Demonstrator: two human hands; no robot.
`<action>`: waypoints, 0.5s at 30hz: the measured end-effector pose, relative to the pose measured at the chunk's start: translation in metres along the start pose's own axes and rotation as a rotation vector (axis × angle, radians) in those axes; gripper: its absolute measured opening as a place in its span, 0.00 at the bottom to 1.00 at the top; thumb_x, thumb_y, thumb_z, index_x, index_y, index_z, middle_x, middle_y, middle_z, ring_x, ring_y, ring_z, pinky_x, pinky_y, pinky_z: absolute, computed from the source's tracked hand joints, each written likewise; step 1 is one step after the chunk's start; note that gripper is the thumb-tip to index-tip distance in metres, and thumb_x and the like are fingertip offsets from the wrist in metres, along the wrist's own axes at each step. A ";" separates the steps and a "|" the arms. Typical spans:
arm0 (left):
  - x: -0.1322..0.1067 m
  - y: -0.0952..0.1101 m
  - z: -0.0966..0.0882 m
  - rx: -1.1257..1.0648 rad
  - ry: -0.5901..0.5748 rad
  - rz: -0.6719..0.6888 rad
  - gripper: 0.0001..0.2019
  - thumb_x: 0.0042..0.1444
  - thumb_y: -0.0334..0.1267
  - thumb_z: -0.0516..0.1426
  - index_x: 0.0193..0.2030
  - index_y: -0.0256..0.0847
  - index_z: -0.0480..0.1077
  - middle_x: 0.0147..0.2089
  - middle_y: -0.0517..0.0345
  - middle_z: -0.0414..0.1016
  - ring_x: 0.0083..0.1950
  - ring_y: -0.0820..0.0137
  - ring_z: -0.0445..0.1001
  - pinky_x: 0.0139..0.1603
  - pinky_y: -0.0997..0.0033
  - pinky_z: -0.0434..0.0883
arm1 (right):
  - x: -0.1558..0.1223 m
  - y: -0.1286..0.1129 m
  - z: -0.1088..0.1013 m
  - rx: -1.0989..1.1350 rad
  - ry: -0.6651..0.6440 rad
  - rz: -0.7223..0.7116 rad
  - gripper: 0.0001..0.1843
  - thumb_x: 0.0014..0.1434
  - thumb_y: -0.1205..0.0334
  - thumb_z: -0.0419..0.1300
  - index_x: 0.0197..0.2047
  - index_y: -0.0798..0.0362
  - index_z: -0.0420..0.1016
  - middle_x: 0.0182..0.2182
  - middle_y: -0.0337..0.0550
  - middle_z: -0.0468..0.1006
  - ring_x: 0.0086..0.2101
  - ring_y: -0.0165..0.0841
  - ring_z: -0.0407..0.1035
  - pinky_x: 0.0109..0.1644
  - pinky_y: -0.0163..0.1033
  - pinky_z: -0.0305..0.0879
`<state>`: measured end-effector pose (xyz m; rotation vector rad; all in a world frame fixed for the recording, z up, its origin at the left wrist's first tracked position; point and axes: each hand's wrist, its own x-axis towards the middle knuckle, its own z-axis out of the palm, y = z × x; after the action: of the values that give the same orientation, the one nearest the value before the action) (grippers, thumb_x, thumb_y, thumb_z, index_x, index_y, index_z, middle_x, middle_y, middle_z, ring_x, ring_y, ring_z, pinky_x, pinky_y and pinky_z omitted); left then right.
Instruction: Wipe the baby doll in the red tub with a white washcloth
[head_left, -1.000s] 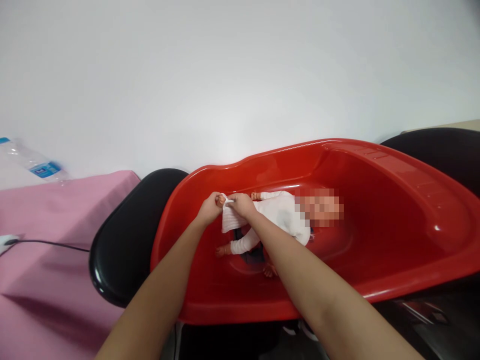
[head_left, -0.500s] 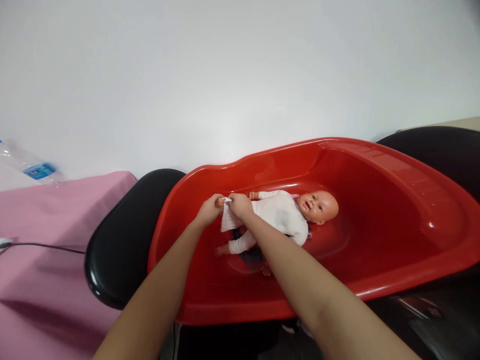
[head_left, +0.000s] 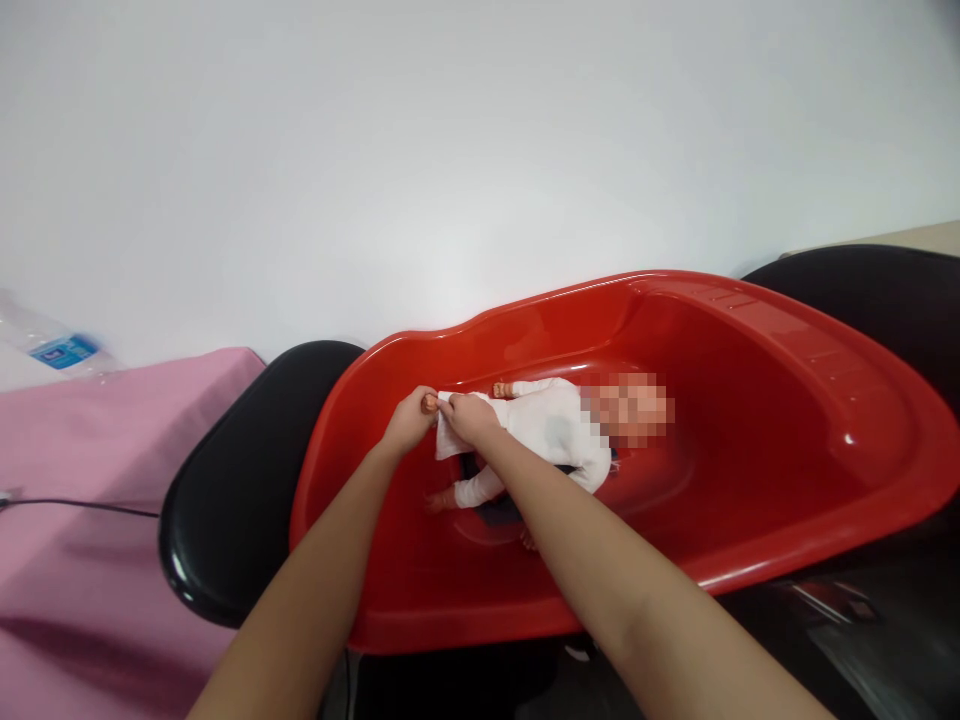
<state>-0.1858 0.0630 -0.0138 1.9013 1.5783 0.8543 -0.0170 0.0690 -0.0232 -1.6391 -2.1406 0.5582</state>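
Note:
A baby doll (head_left: pixel 544 420) in white clothes lies on its back in a red baby bathtub (head_left: pixel 750 470), its head to the right and blurred by pixels. My left hand (head_left: pixel 409 422) is closed around the doll's raised foot (head_left: pixel 429 403) at the tub's left end. Close beside it, my right hand (head_left: pixel 471 418) pinches the white trouser leg (head_left: pixel 450 440) near its hem. The loose cloth hangs below my fingers. Lower down, the doll's other leg or limb (head_left: pixel 476 488) rests in the tub, with its end bare.
Black rounded seats (head_left: pixel 232 480) stand under both ends of the tub. To the left, a pink cloth (head_left: pixel 90 470) covers a surface with a dark cable (head_left: pixel 82 503) across it. A plastic bottle (head_left: pixel 64 350) lies behind, near the white wall (head_left: pixel 420 150).
My right fingers have shifted slightly left along the trouser leg, and its bunched hem has spread out flatter. The left hand still holds the foot. The view has shifted a little.

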 end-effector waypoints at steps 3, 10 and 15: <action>0.000 -0.004 0.001 -0.001 -0.011 0.017 0.13 0.53 0.36 0.60 0.47 0.43 0.73 0.43 0.57 0.79 0.41 0.66 0.74 0.42 0.69 0.69 | -0.003 0.004 0.002 -0.045 -0.008 -0.050 0.23 0.70 0.42 0.54 0.51 0.52 0.76 0.46 0.54 0.83 0.45 0.44 0.77 0.47 0.43 0.67; 0.001 -0.003 0.004 -0.057 -0.011 -0.003 0.14 0.50 0.36 0.62 0.45 0.43 0.73 0.41 0.59 0.79 0.40 0.67 0.73 0.41 0.69 0.69 | -0.004 0.014 0.000 -0.111 0.066 -0.156 0.22 0.66 0.48 0.61 0.60 0.46 0.72 0.54 0.51 0.74 0.48 0.41 0.73 0.49 0.43 0.67; 0.001 0.000 0.004 -0.046 -0.037 -0.001 0.16 0.49 0.33 0.63 0.47 0.43 0.74 0.44 0.57 0.80 0.42 0.66 0.74 0.42 0.69 0.69 | -0.001 0.017 0.005 -0.155 0.117 -0.223 0.21 0.62 0.52 0.66 0.59 0.41 0.76 0.58 0.50 0.71 0.59 0.48 0.62 0.57 0.51 0.64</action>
<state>-0.1829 0.0638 -0.0159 1.8734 1.5242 0.8429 -0.0051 0.0717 -0.0363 -1.4431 -2.2866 0.2283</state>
